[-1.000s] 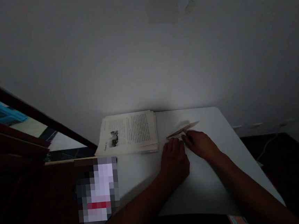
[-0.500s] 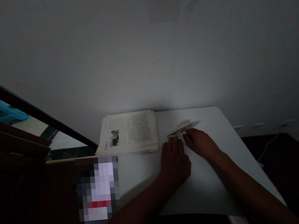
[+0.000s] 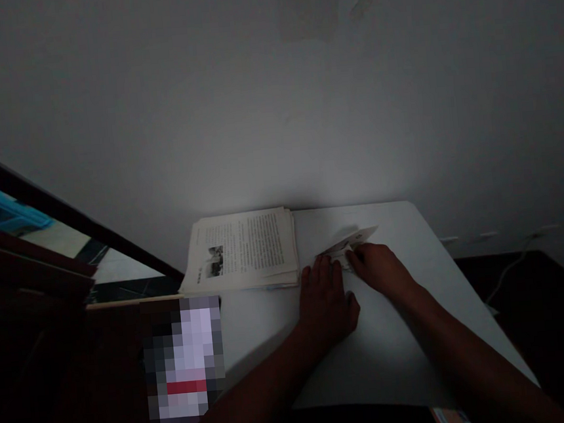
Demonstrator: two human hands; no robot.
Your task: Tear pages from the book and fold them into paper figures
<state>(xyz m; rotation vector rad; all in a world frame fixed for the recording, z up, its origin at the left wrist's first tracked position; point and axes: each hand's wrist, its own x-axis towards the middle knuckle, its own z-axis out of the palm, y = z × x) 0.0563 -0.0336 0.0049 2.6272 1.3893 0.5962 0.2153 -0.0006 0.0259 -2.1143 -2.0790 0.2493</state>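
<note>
A small folded sheet of printed paper [image 3: 358, 236] lies on the white table [image 3: 394, 366], one flap raised at an angle. My right hand [image 3: 384, 268] pinches its near right side between thumb and fingers. Palm down, my left hand [image 3: 325, 296] rests on the table with its fingers laid forward, the tips at the paper's near left edge. The lower part of the paper is partly hidden by both hands. Left of them sits a stack of printed sheets [image 3: 241, 251], the top one bearing a small picture and text.
A grey wall [image 3: 273, 107] rises directly behind the table. At the left are a dark wooden frame [image 3: 64, 204] and a blue object [image 3: 10, 207]. A blurred-out patch [image 3: 190, 351] covers something beside the table's left edge. A pale cable [image 3: 507, 272] hangs at the right.
My left hand has shifted slightly left and up along the paper's edge. The raised flap sits a little differently; my right hand keeps its pinch in nearly the same place.
</note>
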